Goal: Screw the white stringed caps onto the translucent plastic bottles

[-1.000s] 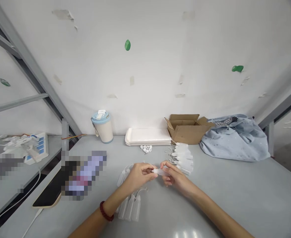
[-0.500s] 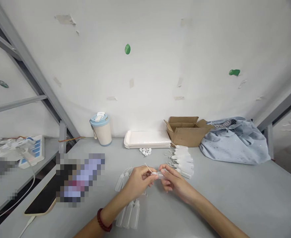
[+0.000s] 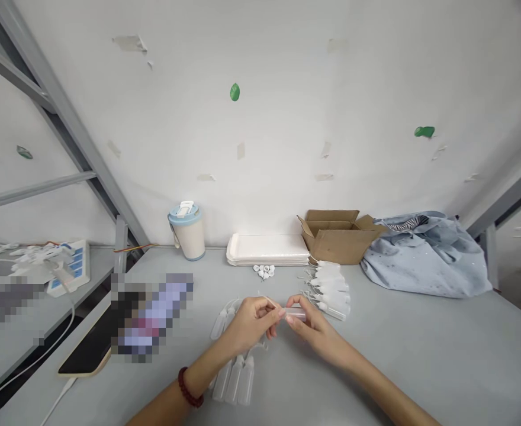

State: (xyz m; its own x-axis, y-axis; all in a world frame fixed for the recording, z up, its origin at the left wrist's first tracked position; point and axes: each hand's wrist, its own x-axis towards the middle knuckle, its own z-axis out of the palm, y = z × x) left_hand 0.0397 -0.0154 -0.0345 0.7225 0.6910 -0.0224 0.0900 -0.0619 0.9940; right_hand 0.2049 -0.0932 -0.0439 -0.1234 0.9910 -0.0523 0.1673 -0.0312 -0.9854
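Between my two hands is a small translucent squeeze bottle, lying roughly level above the table. My left hand pinches its neck end, and a thin white strand or tube shows at those fingers. Thumb and fingers of my right hand close around the bottle's body. Similar bottles lie in front of my left wrist, and more bottles lie behind it, partly hidden by the forearm. Beyond my right hand is an overlapping row of bottles with thin white strands at their necks.
Small white caps lie before a stack of white padded envelopes. An open cardboard box and a blue cloth bundle stand at the back right. A lidded cup and a cabled phone are at left.
The view has shifted slightly. My right fingers have moved along the bottle, and more of its body shows. My left hand stays at the neck end.
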